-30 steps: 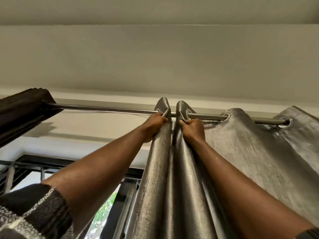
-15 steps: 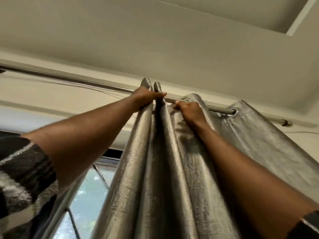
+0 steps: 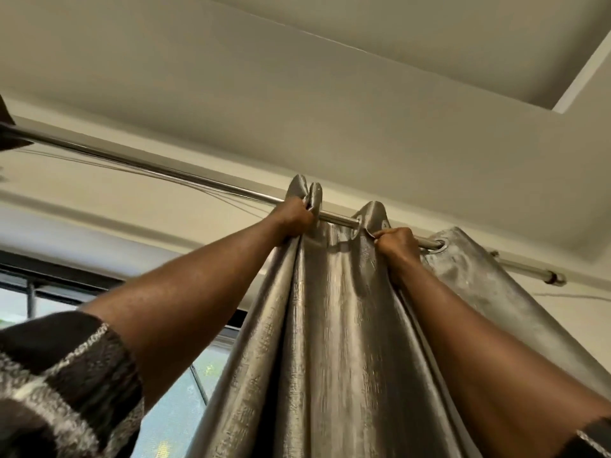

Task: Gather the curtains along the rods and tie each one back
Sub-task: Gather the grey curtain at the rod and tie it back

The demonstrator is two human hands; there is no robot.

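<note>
**Folds sit left of the free end; the slide runs rightward along the rod**

The rod (image 3: 165,171) has its long axis slanting from the upper left of the frame down to its capped end (image 3: 555,278) at the right. The silver curtain (image 3: 347,325) hangs from its right half, filling the lower centre.

The left hand (image 3: 292,217) is curled tight round the two leading folds at the rod. The right hand (image 3: 398,247) lies further right and nearer the capped end. Its fingers (image 3: 383,233) pinch the cloth just below the rod, between a raised pleat and one exposed eyelet (image 3: 438,243). Loose cloth sags between the hands, so the next gather likely brings the left hand's folds towards the right hand.

Both palms hide the eyelets they cover. The curtain's lower part is cut off, and no tie-back shows. A dark curtain (image 3: 6,123) is only a sliver at the left edge.
</note>
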